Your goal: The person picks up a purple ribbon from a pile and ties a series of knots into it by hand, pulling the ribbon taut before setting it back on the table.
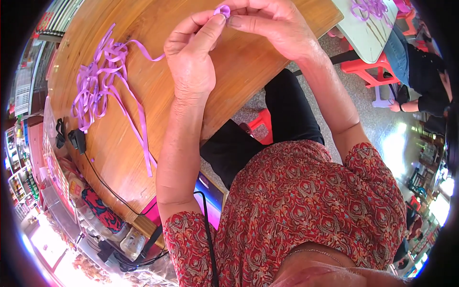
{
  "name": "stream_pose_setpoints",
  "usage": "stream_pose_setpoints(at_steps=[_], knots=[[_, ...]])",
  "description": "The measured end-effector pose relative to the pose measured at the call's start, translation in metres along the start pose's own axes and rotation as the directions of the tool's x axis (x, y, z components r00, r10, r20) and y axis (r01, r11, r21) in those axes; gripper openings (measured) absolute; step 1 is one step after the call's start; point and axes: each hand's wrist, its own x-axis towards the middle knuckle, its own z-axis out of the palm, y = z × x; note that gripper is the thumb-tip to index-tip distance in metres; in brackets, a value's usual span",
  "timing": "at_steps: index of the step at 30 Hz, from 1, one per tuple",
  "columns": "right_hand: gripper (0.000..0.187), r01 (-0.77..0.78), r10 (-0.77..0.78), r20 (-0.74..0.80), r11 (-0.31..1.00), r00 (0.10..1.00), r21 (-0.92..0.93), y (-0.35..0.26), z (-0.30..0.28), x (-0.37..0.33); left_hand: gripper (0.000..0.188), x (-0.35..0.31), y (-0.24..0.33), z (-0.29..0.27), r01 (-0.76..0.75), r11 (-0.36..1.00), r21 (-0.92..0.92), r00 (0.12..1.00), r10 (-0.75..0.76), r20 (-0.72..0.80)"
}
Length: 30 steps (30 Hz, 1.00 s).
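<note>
Both my hands meet over the far part of the wooden table (191, 115). My left hand (193, 52) pinches a small loop of purple ribbon (223, 9) between thumb and forefinger. Against the other side of the same loop press the thumb and fingers of my right hand (270, 21). From behind my left hand a strand runs left to a loose, tangled pile of purple ribbon (98, 81) on the tabletop. Some long strands of that pile trail toward me, beside my left forearm.
A black plug adapter (76, 140) with a cable lies at the table's left edge. Bags and boxes crowd the left below it. At the right stand a white table (370, 36) with more purple ribbon, a red stool (370, 69) and another person.
</note>
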Motion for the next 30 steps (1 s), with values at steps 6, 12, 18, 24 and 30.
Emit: stream_pose_setpoints(at_steps=[6,12,18,24,30], knots=[[0.017,0.171,-0.164,0.050,0.944,0.985,-0.281,-0.004,-0.001,-0.005,0.010,-0.005,-0.001,0.007,0.005,0.984,0.177,0.994,0.015,-0.110],[0.024,0.547,-0.631,0.380,0.084,0.676,-0.833,0.007,-0.010,0.005,0.010,-0.004,0.001,0.009,0.054,0.942,0.330,0.989,-0.005,-0.148],[0.020,0.553,-0.615,0.319,0.232,0.721,-0.800,0.001,-0.014,0.010,0.010,0.001,0.001,0.003,0.078,0.953,0.291,0.994,-0.050,-0.102],[0.021,0.409,-0.524,0.125,0.471,0.843,-0.782,-0.011,-0.024,0.004,0.007,0.005,0.000,-0.002,-0.015,0.939,0.344,0.991,0.059,-0.117],[0.027,0.424,-0.362,0.223,0.801,0.905,-0.422,-0.072,0.010,-0.045,0.007,0.004,0.004,-0.001,0.004,0.945,0.326,0.979,0.063,-0.194]])
